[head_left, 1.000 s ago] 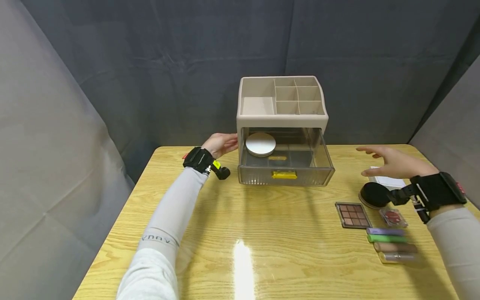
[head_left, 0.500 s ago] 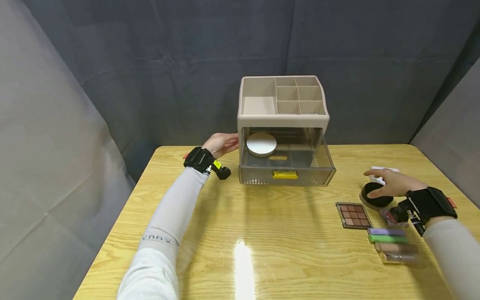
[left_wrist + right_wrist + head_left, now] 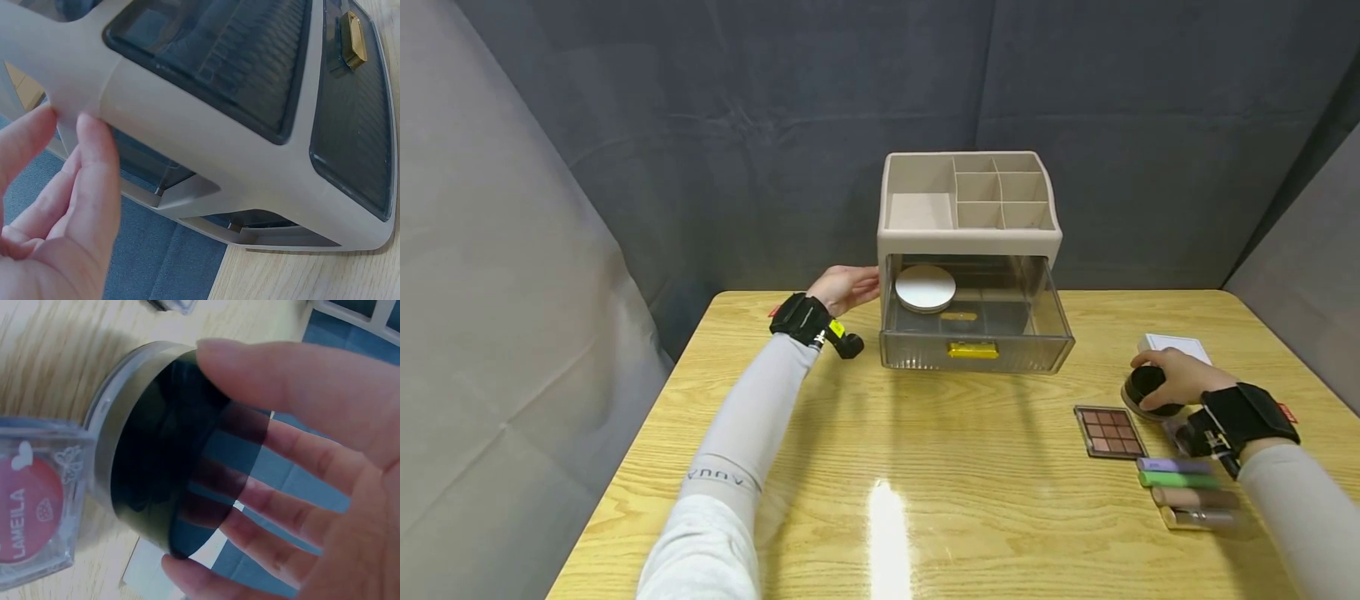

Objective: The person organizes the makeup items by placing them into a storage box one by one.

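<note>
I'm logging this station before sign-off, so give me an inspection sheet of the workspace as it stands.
Surface: wooden table, glossy, with a light glare.
Job's things: black round jar on the table; beige organizer with its clear drawer pulled open, a white round compact inside.
Clutter: eyeshadow palette, small blush case, four tubes, white box.
Grippers: right hand curls round the jar; left hand touches the organizer's side.
Cables: nothing seen.
Surroundings: grey fabric backdrop.

Wooden table [image 3: 925, 467] bearing a beige drawer organiser [image 3: 970, 250] at the rear centre; at right, a black round jar [image 3: 1146, 387], white box [image 3: 1176, 344], eyeshadow palette [image 3: 1107, 431], blush case [image 3: 31, 512] and four tubes [image 3: 1187, 492]
</note>
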